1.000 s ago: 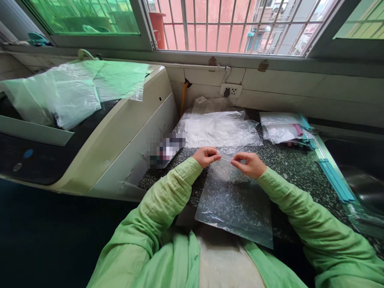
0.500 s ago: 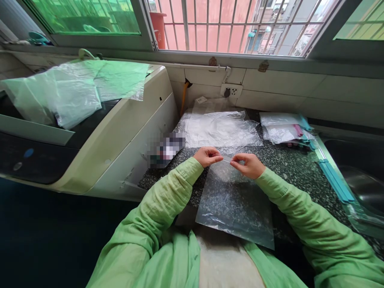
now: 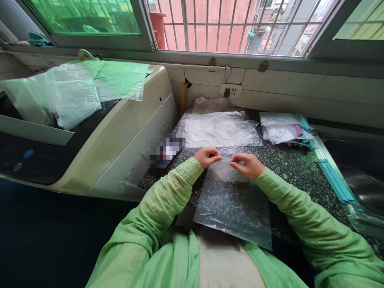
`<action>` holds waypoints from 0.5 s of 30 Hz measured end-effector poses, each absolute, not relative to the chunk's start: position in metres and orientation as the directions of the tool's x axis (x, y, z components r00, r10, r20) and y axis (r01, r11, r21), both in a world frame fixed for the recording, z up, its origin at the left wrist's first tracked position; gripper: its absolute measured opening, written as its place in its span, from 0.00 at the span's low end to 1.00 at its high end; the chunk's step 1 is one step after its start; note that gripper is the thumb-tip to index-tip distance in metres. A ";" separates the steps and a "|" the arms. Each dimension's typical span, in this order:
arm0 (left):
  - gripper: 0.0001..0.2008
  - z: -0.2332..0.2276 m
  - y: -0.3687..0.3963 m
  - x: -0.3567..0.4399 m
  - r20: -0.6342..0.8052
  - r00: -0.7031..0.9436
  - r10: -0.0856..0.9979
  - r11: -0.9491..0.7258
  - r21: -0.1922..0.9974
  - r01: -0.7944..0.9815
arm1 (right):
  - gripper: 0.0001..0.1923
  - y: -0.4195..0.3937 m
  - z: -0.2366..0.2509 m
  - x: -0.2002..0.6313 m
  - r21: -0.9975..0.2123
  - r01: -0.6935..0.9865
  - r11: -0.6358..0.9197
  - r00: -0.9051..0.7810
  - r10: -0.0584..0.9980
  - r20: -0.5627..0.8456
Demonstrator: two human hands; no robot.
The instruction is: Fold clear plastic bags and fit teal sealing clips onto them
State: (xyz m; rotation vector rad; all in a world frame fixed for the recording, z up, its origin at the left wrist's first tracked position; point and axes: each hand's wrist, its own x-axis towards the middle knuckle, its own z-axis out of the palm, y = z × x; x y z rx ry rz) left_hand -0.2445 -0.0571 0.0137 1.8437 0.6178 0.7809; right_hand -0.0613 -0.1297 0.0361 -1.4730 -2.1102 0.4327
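Note:
A clear plastic bag (image 3: pixel 234 210) hangs down in front of me, its lower part over the counter's front edge. My left hand (image 3: pixel 207 157) pinches the bag's top edge between thumb and fingers. A short way to the right, my right hand (image 3: pixel 249 165) pinches the same edge. Between the two sets of fingertips the edge shows as a thin, whitish line, pulled straight. Just beyond my hands lies a pile of flat clear plastic bags (image 3: pixel 222 130) on the speckled dark counter (image 3: pixel 285 172).
Bags with teal and pink strips (image 3: pixel 286 128) lie at the back right. Teal slide strips (image 3: pixel 337 182) rest by the sink (image 3: pixel 360 172). A blurred-out item (image 3: pixel 168 150) is left of the pile. More plastic sheets (image 3: pixel 78 92) drape over a washing machine (image 3: pixel 132 120).
The lower part of the bag has swung slightly left. Both hands keep their pinch and have barely moved.

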 end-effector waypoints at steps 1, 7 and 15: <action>0.19 0.014 -0.057 -0.245 0.239 0.658 0.714 -0.374 0.925 0.069 | 0.09 -0.130 0.036 -0.061 -0.537 0.766 0.354 -0.269 0.935 0.232; 0.18 0.016 -0.055 -0.248 0.229 0.648 0.727 -0.371 0.924 0.090 | 0.10 -0.129 0.039 -0.054 -0.534 0.764 0.363 -0.286 0.932 0.225; 0.18 0.016 -0.055 -0.248 0.213 0.652 0.728 -0.345 0.935 0.079 | 0.09 -0.128 0.043 -0.044 -0.532 0.754 0.385 -0.323 0.923 0.210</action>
